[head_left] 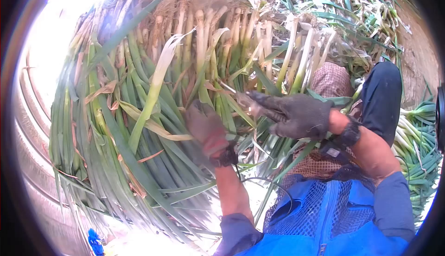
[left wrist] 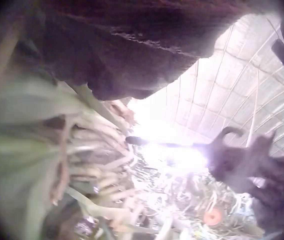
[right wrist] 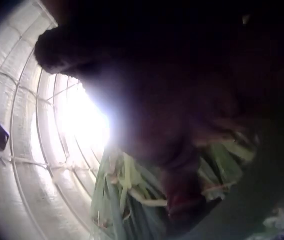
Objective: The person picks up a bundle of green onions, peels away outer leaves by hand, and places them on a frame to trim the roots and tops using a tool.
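The right hand point(head_left: 301, 117) is gripping a thin tool point(head_left: 227, 87) poking beyond its fingertips, while the left, its blurred grip hard to tell, is working against onions point(head_left: 200, 38) fanning beyond its fingers.

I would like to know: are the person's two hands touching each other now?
Apart. The head view shows it: a clear gap lies between the left hand and the right hand, with green leaves visible in it.
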Tool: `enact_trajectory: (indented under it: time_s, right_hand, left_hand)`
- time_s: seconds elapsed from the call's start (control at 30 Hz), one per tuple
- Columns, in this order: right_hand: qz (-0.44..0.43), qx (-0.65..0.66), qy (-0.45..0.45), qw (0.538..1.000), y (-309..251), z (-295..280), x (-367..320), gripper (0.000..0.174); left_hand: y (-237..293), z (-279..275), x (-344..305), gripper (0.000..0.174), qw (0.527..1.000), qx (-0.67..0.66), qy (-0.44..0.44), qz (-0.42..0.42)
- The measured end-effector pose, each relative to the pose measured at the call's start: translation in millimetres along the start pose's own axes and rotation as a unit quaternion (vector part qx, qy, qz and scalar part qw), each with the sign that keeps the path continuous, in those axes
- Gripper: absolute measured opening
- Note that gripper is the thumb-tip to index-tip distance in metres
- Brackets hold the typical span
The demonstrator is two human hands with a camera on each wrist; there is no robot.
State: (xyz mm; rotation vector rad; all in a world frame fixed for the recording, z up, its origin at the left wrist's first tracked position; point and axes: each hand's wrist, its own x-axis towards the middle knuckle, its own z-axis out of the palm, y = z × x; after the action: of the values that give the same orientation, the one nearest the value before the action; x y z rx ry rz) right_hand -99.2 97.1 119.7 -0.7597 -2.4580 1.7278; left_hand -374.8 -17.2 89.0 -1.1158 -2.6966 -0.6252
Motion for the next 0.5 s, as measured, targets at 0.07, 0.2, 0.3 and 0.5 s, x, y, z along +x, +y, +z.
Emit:
enact_trajectory:
  time_s: [0.07,0.2,0.3,0.5]
  right_hand:
    - [0.007,0.032,0.037,0.999,-3,10,15,0.087]
    - [-0.039,-0.033,-0.067,0.996,-21,34,20,0.09]
    - [0.062,-0.023,-0.024,0.998,-24,32,34,0.088]
    - [-0.016,0.014,-0.013,1.0,-10,28,15,0.084]
  left_hand:
    - [-22,10,-10,0.034,0.996,0.039,0.053,0.056]
    - [-42,17,-9,0.039,0.997,-0.005,0.054,0.063]
    - [-36,12,-3,0.041,0.998,0.024,-0.037,0.034]
    - [-15,31,-4,0.044,0.979,0.159,-0.127,0.029]
